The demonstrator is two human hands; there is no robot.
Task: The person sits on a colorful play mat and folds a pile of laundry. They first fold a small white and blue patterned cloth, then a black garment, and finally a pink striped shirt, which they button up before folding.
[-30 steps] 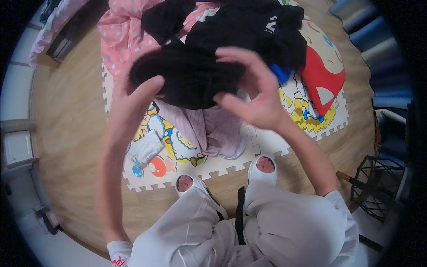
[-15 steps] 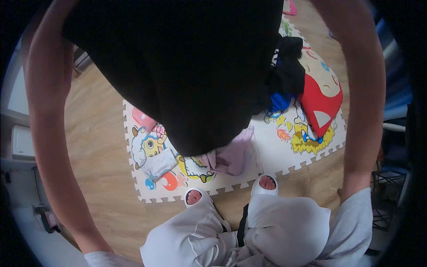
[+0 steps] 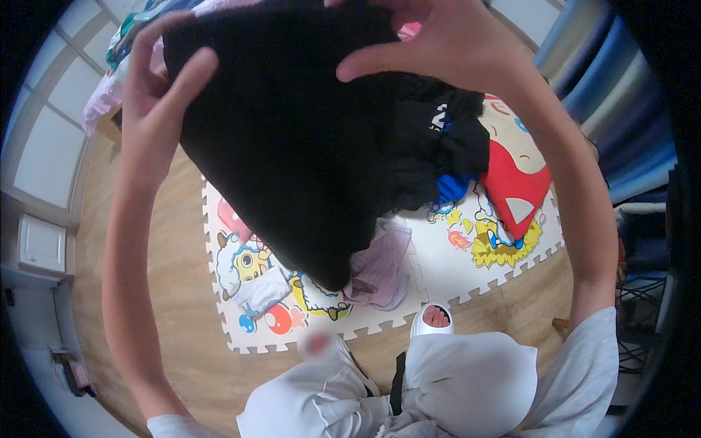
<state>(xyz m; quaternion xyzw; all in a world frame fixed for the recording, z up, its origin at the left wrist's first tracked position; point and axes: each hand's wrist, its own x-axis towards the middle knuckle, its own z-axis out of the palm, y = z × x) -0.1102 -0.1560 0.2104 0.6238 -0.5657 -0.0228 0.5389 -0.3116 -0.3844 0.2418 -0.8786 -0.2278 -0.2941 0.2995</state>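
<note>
A large black garment (image 3: pixel 277 160) hangs in front of me, held up by both hands; its exact kind does not show. My left hand (image 3: pixel 155 98) grips its upper left edge, thumb on the near face and fingers partly behind. At the upper right my right hand (image 3: pixel 445 47) holds the cloth, its thumb across the front and its fingertips near the picture's top edge. The lower corner hangs over a lilac cloth (image 3: pixel 383 266) on the foam mat (image 3: pixel 431 274). Beyond its right side lies a black piece of clothing with white print (image 3: pixel 445 128) and a blue part.
A small folded white cloth (image 3: pixel 261 293) lies on the mat's left part. A red cushion with a cartoon face (image 3: pixel 511 179) is at the right. Blue curtains (image 3: pixel 610 95) hang at the far right; a pile of clothes (image 3: pixel 106 98) is at the far left, near white cabinets (image 3: pixel 44 160).
My hands have come down into view from beyond the top edge, and the black garment has dropped lower and nearer. The clothes pile at the far left now shows.
</note>
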